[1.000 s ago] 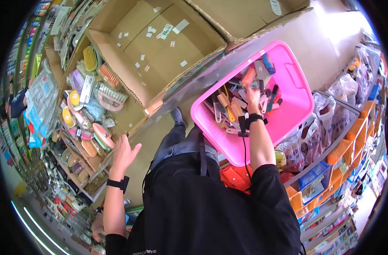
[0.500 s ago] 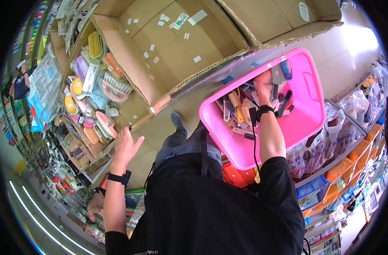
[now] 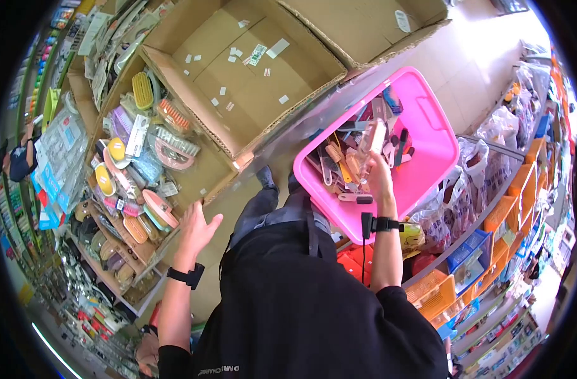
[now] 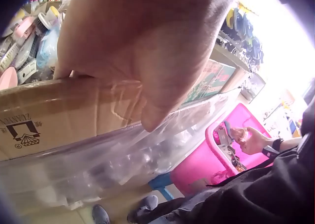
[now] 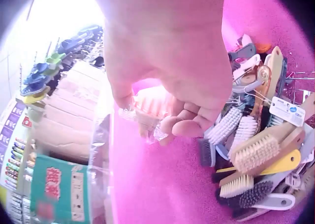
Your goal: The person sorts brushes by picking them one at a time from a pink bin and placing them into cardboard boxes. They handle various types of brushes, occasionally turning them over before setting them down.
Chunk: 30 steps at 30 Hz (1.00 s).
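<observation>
My right hand [image 3: 381,180] grips a scrub brush [image 5: 151,105] in clear plastic wrap, its pale orange bristles showing in the right wrist view. It is held above the pink tub [image 3: 449,142], inside which several loose brushes [image 5: 256,152] lie heaped, some with wooden backs and one with a yellow handle. At the left, my left hand [image 3: 197,230] rests at the edge of a cardboard box [image 4: 64,108] with its thumb spread out. In the left wrist view, its fingertips are hidden behind the box edge.
Packaged brushes [image 3: 168,151] fill the box beside my left hand. A larger cardboard box [image 3: 257,82] with paper scraps in it stands ahead. Plastic bags [image 3: 471,189] and orange baskets [image 3: 500,221] line the right side. A foot [image 3: 267,177] is on the floor between.
My right hand has come up out of the brush heap, back toward the body, with the wrapped brush in its grip. The left hand stays at the box edge.
</observation>
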### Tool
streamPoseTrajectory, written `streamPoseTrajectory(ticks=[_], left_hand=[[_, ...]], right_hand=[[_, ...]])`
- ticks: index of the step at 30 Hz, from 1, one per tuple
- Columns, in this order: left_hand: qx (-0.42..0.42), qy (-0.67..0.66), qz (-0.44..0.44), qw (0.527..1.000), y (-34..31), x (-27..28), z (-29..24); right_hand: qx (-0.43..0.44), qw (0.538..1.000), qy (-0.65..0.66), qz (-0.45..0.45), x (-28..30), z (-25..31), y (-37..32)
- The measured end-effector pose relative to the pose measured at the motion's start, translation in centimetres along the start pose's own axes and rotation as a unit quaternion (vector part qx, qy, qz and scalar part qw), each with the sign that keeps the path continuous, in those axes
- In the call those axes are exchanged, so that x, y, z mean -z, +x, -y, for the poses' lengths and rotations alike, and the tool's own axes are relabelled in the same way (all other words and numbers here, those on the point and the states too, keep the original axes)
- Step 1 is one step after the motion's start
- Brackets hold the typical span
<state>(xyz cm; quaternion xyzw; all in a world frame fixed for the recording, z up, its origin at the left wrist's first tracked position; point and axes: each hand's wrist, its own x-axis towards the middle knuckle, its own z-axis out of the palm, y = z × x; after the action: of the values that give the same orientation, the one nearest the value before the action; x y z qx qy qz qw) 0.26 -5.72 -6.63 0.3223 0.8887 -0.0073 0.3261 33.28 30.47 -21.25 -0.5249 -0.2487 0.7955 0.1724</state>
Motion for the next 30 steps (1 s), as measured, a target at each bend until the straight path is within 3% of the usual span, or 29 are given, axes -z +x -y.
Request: streamPoseTrajectory(ticks=[3,6,8,10,12,16,19,22,24,28,30], left_hand=[[-0.085,-0.153,-0.038,0.984,0.0,1.3,0.5],[-0.117,-0.288,-0.006,0.95,-0.6,4.6,-2.0],[-0.168,-0.434,0.034,0.884,-0.6,4.9,-2.8],[-0.187,-0.588,0.09,0.782,-0.8,5.1,-3.3],[-0.18,-0.632,0.093,0.748,-1.1,5.8,-2.5],[-0.135,-0.693,0.075,0.705,-2.8,6.6,0.8],[-0.117,-0.688,0.045,0.715,-3.3,4.8,4.7],[-0.091,-0.631,-0.06,0.768,-4.0,4.1,9.0],[-0.06,-0.523,-0.153,0.836,-3.9,4.7,13.2],[0.021,-0.404,-0.241,0.883,-3.4,4.9,22.8],[0.112,-0.236,-0.263,0.929,-4.1,6.6,24.1]], right_hand=[[0.065,0.989,-0.133,0.009,-7.6,0.3,-7.2],[0.098,0.966,-0.19,0.147,-14.1,-0.3,-12.3],[0.056,0.945,-0.214,0.243,-18.2,-0.8,-14.8],[0.037,0.903,-0.297,0.309,-22.3,-1.1,-16.8],[0.038,0.886,-0.269,0.375,-26.1,-2.6,-18.3],[0.001,0.859,-0.321,0.4,-29.1,-5.4,-18.2],[0.04,0.82,-0.404,0.403,-30.5,-7.8,-18.0],[0.108,0.773,-0.494,0.383,-31.4,-9.0,-17.8],[0.117,0.746,-0.552,0.353,-32.1,-8.4,-18.1],[0.092,0.762,-0.554,0.324,-32.2,-7.7,-18.5],[0.09,0.778,-0.54,0.31,-31.5,-7.9,-18.4]])
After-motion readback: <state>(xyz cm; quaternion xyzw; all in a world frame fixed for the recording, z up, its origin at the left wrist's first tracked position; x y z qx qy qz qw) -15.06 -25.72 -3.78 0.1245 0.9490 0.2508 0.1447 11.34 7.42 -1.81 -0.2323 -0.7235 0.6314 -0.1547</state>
